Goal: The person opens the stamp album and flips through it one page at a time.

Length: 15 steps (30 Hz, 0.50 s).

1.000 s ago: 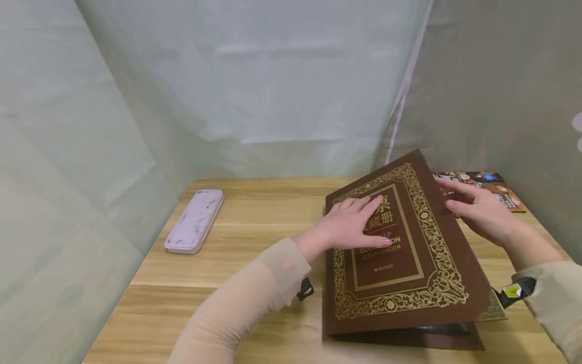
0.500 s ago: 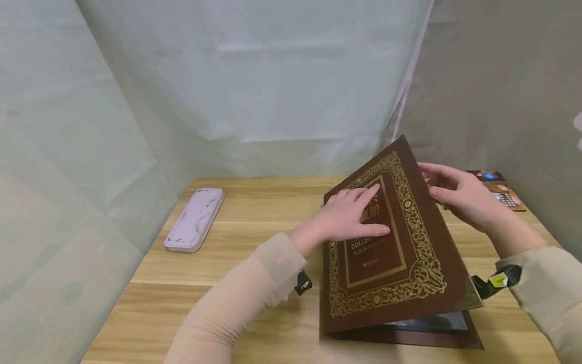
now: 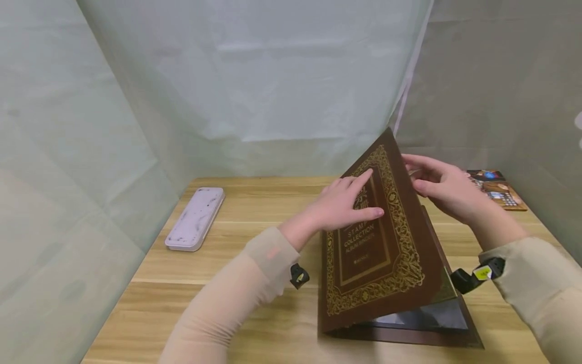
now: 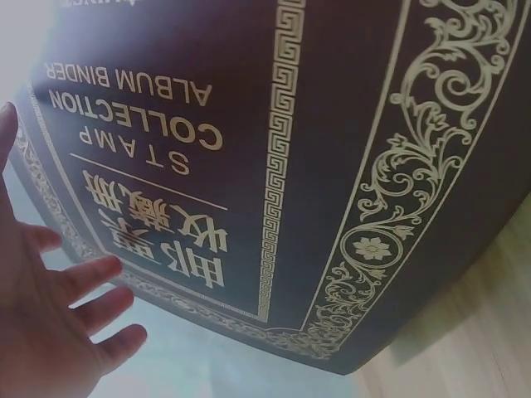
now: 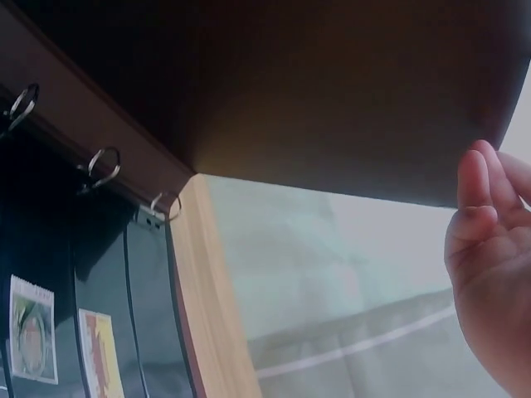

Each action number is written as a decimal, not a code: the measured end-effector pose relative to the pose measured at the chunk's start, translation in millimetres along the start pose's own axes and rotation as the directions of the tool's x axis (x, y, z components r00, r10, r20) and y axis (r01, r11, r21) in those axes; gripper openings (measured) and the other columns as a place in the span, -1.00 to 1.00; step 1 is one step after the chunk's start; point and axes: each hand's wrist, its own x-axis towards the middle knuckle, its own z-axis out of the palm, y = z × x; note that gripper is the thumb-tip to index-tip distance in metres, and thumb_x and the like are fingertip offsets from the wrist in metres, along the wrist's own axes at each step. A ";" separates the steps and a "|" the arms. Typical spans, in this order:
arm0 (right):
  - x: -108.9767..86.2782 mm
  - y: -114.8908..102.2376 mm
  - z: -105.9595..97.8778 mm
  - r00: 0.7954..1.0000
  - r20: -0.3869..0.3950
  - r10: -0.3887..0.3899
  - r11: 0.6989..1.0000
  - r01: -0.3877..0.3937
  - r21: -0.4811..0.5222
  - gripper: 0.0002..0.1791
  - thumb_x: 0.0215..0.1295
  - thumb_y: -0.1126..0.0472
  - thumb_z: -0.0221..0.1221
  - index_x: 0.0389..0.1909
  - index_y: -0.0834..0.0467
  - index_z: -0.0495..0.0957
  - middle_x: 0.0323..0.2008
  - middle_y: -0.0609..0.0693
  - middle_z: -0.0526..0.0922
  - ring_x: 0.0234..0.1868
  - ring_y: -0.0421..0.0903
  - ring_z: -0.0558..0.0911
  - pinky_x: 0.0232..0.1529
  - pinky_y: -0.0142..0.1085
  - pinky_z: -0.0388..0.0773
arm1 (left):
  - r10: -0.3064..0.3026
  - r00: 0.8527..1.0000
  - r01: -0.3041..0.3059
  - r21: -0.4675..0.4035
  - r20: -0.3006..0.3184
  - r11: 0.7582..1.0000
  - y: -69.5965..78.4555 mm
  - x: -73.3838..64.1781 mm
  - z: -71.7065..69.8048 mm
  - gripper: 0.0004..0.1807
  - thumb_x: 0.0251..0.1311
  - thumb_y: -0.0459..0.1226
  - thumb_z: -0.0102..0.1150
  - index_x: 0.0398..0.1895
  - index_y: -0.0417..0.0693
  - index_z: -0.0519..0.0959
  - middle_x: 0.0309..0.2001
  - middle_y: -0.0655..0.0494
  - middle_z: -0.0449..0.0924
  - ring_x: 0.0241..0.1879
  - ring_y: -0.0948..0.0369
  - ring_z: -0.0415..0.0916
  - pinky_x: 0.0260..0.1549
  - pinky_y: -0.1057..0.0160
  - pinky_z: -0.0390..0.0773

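A dark brown stamp album binder with gold scrollwork stands half open on the table, its front cover tilted up. My right hand holds the cover's free edge, the thumb on the outer face and the fingers behind it. In front of the cover, my left hand is spread with straight fingers; the left wrist view shows the hand beside the printed title. Beneath the raised cover, the right wrist view shows metal rings and a black page with stamps in it.
A pale lilac tin case lies at the left of the wooden table. Behind my right hand is a flat item with a colourful picture, at the back right. Hanging grey sheets close off the back and sides.
The binder's cover has swung further up and leftward, with my right hand moving along at its edge. More of the inside shows. My left hand has shifted slightly up and left.
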 end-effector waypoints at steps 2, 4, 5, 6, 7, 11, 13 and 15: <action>3.9 -1.1 2.4 1.000 -0.002 -0.001 1.000 0.001 -0.003 -0.47 0.38 0.39 -0.04 0.37 0.21 0.21 -0.01 0.08 0.46 -0.11 -0.10 0.51 -0.07 -0.35 0.46 | 0.005 1.000 -0.005 -0.016 -0.018 1.000 -0.2 0.9 -4.2 -0.02 0.15 0.33 -0.10 0.50 0.20 -0.26 0.41 0.02 0.07 0.37 0.04 -0.01 0.26 -0.04 0.04; 7.3 -1.9 5.0 1.000 -0.012 0.005 1.000 -0.005 -0.015 -0.46 0.38 0.38 -0.03 0.37 0.19 0.21 0.00 0.06 0.45 -0.10 -0.11 0.51 -0.09 -0.36 0.47 | 0.014 0.999 -0.015 -0.028 -0.039 0.999 -0.6 1.6 -8.1 -0.03 0.17 0.30 -0.09 0.50 0.18 -0.23 0.41 0.04 0.07 0.37 0.07 0.01 0.26 0.00 0.06; 9.1 -2.0 6.3 1.000 -0.017 0.008 1.000 -0.008 -0.019 -0.46 0.37 0.38 -0.02 0.37 0.19 0.22 0.00 0.06 0.45 -0.10 -0.12 0.51 -0.09 -0.36 0.47 | 0.020 0.999 -0.022 -0.034 -0.047 0.999 -0.8 1.7 -9.9 -0.04 0.17 0.29 -0.08 0.50 0.16 -0.22 0.41 0.05 0.07 0.37 0.08 0.01 0.27 0.01 0.06; 10.7 -1.9 7.8 1.000 -0.022 0.011 1.000 -0.011 -0.022 -0.46 0.37 0.38 -0.02 0.37 0.18 0.22 0.00 0.05 0.45 -0.09 -0.12 0.51 -0.09 -0.37 0.47 | 0.027 0.998 -0.029 -0.039 -0.052 0.999 -1.0 1.7 -11.6 -0.05 0.18 0.29 -0.08 0.50 0.14 -0.21 0.41 0.05 0.07 0.37 0.09 0.00 0.27 0.03 0.05; 12.3 -1.8 9.1 1.000 -0.026 0.012 1.000 -0.012 -0.026 -0.46 0.37 0.38 -0.01 0.37 0.18 0.22 0.01 0.05 0.45 -0.09 -0.12 0.51 -0.10 -0.37 0.48 | 0.029 0.998 -0.031 -0.041 -0.053 0.999 -1.2 1.7 -13.1 -0.05 0.18 0.29 -0.09 0.50 0.15 -0.21 0.42 0.06 0.06 0.38 0.10 0.00 0.28 0.04 0.05; 18.0 -0.9 14.3 1.000 -0.029 0.010 1.000 -0.011 -0.018 -0.44 0.36 0.38 0.01 0.37 0.18 0.21 0.01 0.04 0.45 -0.08 -0.12 0.52 -0.09 -0.36 0.48 | 0.040 0.998 -0.043 -0.063 -0.050 0.997 -2.7 0.6 -17.5 -0.05 0.19 0.29 -0.10 0.50 0.15 -0.23 0.43 0.07 0.02 0.39 0.11 -0.05 0.29 0.04 0.01; 20.7 -1.0 16.8 0.999 -0.034 0.015 0.999 -0.016 -0.032 -0.44 0.36 0.36 0.02 0.37 0.17 0.21 0.01 0.05 0.46 -0.08 -0.11 0.52 -0.09 -0.35 0.48 | 0.039 0.998 -0.043 -0.068 -0.052 0.997 -4.2 0.0 -18.8 -0.05 0.19 0.28 -0.10 0.50 0.16 -0.24 0.43 0.07 0.02 0.39 0.11 -0.05 0.29 0.04 0.02; 23.1 -1.7 19.3 0.998 -0.047 0.030 0.998 -0.033 -0.062 -0.44 0.36 0.34 0.03 0.38 0.15 0.21 0.01 0.05 0.46 -0.08 -0.11 0.52 -0.09 -0.36 0.48 | 0.037 0.998 -0.041 -0.073 -0.053 0.996 -5.9 -0.9 -20.2 -0.06 0.20 0.27 -0.09 0.50 0.18 -0.24 0.42 0.05 0.03 0.39 0.09 -0.04 0.28 0.03 0.03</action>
